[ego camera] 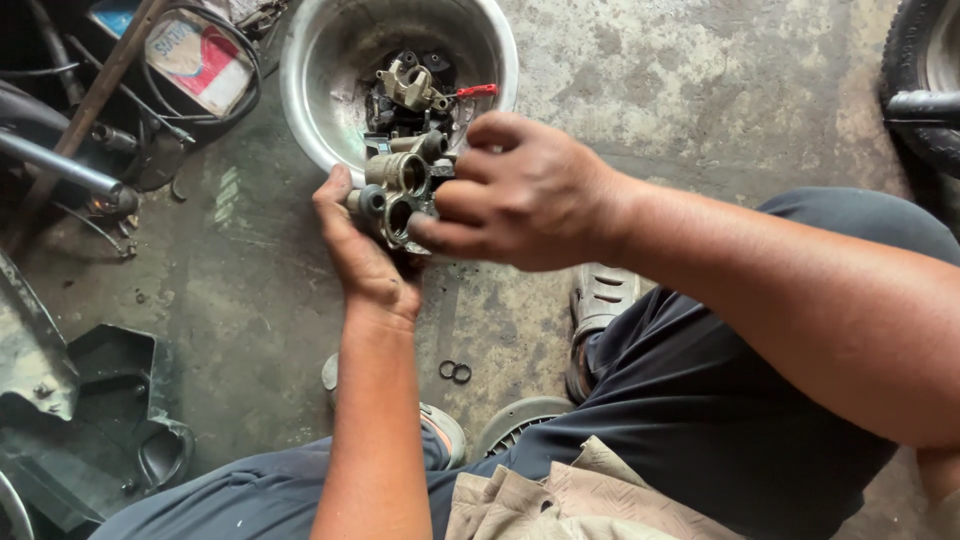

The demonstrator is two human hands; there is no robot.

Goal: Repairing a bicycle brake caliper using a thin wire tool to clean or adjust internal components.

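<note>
My left hand [362, 255] grips a greasy metal brake caliper [398, 190] with round bores, held above the concrete floor just in front of a metal bowl [320, 60]. Reaching across from the right, my right hand [525, 190] has its fingers closed on the caliper's right side. Inside the bowl lie a second tan caliper part [408, 85], dark small parts and a tool with a red handle [476, 91].
Two small black rubber rings [455, 372] lie on the floor between my sandalled feet [598, 305]. Black plastic panels [100, 410] sit at lower left, metal tubes and cables [70, 165] at upper left, a tyre [925, 80] at upper right.
</note>
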